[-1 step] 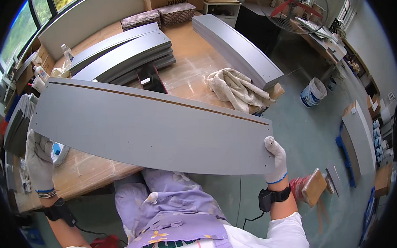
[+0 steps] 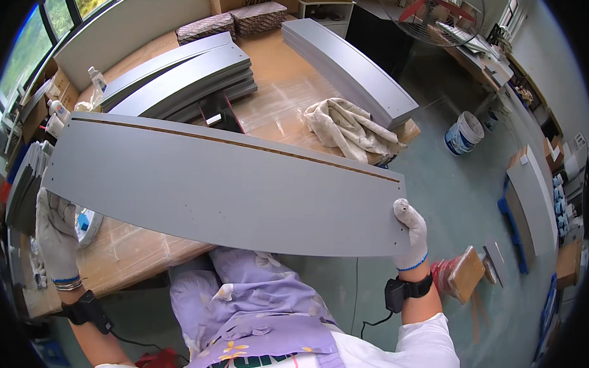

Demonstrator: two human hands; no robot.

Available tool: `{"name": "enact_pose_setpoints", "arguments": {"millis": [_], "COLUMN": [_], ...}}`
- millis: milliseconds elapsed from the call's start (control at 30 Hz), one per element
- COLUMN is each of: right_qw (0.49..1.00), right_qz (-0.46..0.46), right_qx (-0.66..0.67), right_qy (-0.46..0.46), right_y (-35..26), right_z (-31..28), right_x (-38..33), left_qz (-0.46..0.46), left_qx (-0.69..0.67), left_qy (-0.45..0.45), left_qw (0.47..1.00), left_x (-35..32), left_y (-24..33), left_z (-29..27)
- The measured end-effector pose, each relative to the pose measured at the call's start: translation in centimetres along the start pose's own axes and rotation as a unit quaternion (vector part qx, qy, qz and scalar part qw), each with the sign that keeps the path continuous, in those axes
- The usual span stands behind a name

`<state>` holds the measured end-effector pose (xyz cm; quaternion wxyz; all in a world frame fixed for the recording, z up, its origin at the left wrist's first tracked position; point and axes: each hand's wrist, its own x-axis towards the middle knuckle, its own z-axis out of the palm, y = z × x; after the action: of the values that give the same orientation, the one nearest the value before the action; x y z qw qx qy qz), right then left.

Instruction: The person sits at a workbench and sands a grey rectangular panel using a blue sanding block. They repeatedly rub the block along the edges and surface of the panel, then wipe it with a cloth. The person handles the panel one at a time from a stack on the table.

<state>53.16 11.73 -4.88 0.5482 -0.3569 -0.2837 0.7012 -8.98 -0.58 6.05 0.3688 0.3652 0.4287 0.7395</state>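
Note:
A long grey board (image 2: 228,188) spans the view in front of me, with a narrow brown groove along its far edge and small holes near its ends. My left hand (image 2: 57,229), in a white glove, grips the board's left end from below; part of its fingers is behind the board. At the other end my right hand (image 2: 410,235), also gloved, is closed on the edge, thumb on the face and fingers hidden underneath. Beyond the board, a crumpled cream cloth (image 2: 349,127) lies on the brown-covered table (image 2: 272,84).
Stacks of similar grey boards stand on the table at the left (image 2: 181,77) and right (image 2: 352,68). Wrapped bundles (image 2: 259,18) sit at the back. On the floor at right are a white and blue bucket (image 2: 464,132) and a red roll (image 2: 445,275). A fan (image 2: 433,16) is farther off.
The board and both hands have barely moved; small dots on the board's face appear slightly farther left and higher. The surroundings have shifted slightly up and left in view.

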Motion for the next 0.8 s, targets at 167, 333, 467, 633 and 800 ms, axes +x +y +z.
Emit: {"name": "enact_pose_setpoints", "arguments": {"millis": [167, 333, 467, 633, 800], "right_qw": [0.994, 0.947, 0.891, 0.871, 0.862], "right_qz": [0.081, 0.278, 0.354, 0.389, 0.406], "right_qx": [-0.07, 0.044, 0.144, 0.139, 0.122], "right_qy": [-0.003, -0.154, -0.246, -0.266, -0.279], "right_y": [-2.8, -0.6, 3.2, 6.5, 8.1], "right_z": [6.4, 12.5, 16.6, 20.2, 22.0], "right_x": [-2.3, -1.2, 0.2, 0.0, -0.5], "left_qz": [-0.021, -0.078, -0.102, -0.113, -0.104], "left_qx": [-0.007, 0.016, 0.033, 0.038, 0.037], "left_qy": [0.188, 0.265, 0.332, 0.453, 0.479], "left_qw": [0.982, 0.961, 0.937, 0.883, 0.871], "left_x": [-1.3, -4.7, -8.3, -13.6, -16.1], "left_y": [-2.8, -5.5, -5.8, -4.2, -3.3], "left_z": [3.0, -1.5, -5.6, -9.7, -10.4]}}
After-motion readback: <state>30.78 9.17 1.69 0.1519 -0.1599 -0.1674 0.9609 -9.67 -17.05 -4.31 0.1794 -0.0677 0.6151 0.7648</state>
